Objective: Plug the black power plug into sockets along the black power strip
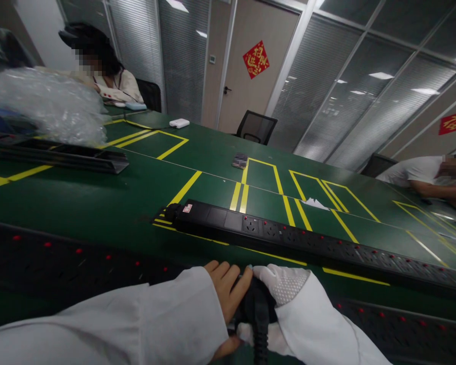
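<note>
Though dark, plug (260,309) between fingers (243,285)

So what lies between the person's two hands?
In the head view, a black cable end with a ribbed neck sits between the left hand and right hand.

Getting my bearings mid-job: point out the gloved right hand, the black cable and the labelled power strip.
Right hand (283,283): head view, white glove.
Black cable (261,338): head view, ribbed section.
Labelled power strip (321,244): head view, socketed face.
</note>
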{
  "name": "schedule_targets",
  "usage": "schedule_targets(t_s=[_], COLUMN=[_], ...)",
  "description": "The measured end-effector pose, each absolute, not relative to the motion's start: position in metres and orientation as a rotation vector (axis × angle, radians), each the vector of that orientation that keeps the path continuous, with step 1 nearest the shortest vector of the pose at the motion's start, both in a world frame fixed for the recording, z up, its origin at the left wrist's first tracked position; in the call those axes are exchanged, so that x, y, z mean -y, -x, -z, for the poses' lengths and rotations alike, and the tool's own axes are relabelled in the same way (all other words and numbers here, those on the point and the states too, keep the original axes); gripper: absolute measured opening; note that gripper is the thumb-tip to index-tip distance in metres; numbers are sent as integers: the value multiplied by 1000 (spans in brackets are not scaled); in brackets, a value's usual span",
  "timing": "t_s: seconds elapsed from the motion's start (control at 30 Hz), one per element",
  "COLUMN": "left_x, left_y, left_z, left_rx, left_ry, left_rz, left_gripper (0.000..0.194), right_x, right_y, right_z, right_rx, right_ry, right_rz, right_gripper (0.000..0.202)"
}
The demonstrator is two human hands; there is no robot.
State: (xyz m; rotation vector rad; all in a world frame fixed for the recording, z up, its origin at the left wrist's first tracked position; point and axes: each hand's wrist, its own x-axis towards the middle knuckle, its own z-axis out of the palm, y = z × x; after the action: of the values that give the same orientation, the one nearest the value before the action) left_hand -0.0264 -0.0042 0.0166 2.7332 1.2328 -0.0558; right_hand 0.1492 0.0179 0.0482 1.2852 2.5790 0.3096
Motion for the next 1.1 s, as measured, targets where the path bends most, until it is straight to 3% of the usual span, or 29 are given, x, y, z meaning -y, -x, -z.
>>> schedule_targets(t_s=[0.2,0.37,0.53,0.77,0.93,1.1], left_x=[3,3,3,5,5,4], left_y=[28,28,28,28,27,26], left_z=[-18,-13,-10,-16,-14,-9], left_rx=[-1230,-1233,-1230,-1247,-1278,-1299], left_ry=[-2700,-2712,-2717,-2688,-2723,-2733], left_rz=[47,15,-2,-17,-39,-41], left_gripper=[91,83,78,78,68,58], right_x=[-14,-15,-18,-16,-14,-20], right_y=[-150,-147,-149,-153,-158,-159], right_z=[-47,-47,-49,-45,-34,-23], right_rx=[-2653,-2603,-2621,-2628,-2848,-2773], right_ry=[-1383,-1274,-1201,-1260,-1367,-1213], right_rz=[-221,-452,-424,-308,-206,-524], right_gripper=[52,40,46,23,32,58])
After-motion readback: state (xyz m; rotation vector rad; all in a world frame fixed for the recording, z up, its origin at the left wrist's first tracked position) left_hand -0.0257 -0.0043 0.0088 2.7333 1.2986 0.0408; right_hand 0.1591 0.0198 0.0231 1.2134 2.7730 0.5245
